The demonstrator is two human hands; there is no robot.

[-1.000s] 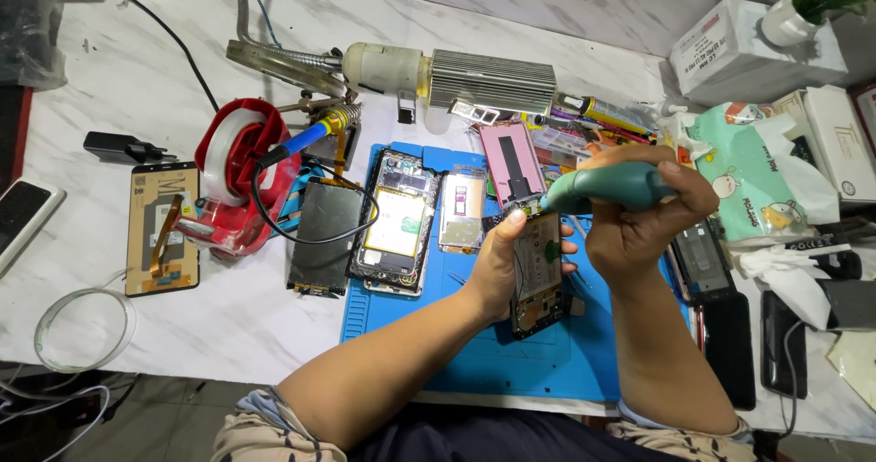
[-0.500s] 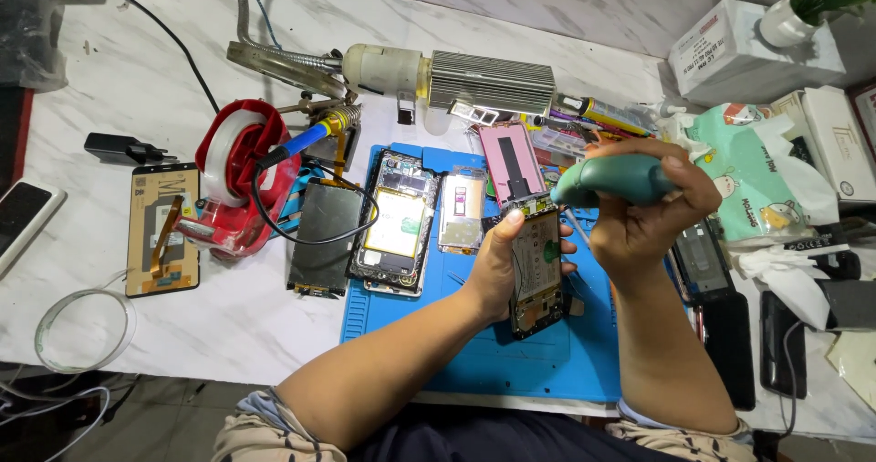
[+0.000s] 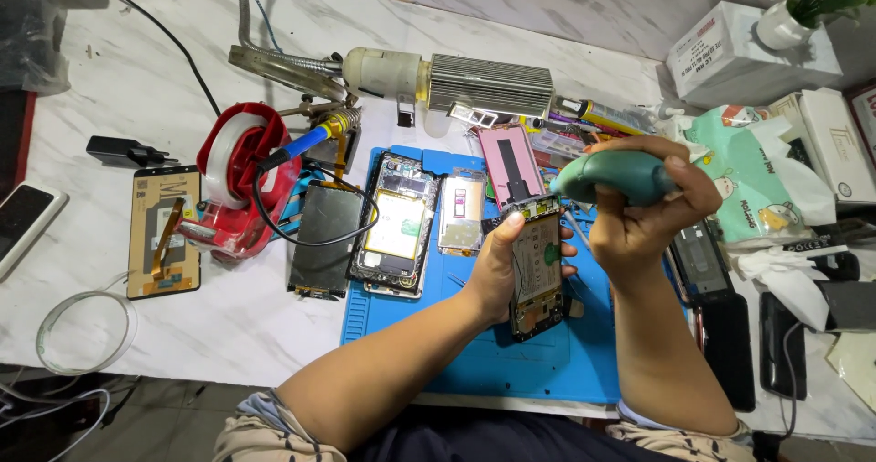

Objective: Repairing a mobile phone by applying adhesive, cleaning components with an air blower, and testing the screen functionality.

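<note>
Opened phone [image 3: 537, 266] in left hand [image 3: 497, 275], blue mat [image 3: 474, 371], marble table [image 3: 137, 70]

Both bare forearms reach in from the near edge, angled toward each other. The left hand [image 3: 500, 275] is cupped with its thumb pointing up and fingers wrapped in a grip. The right hand [image 3: 643, 208], raised just right of it, is clenched in a fist-like grasp, wrist bent.

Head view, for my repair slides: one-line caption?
Left hand holds an opened phone; right hand aims a teal blower at it.
</note>
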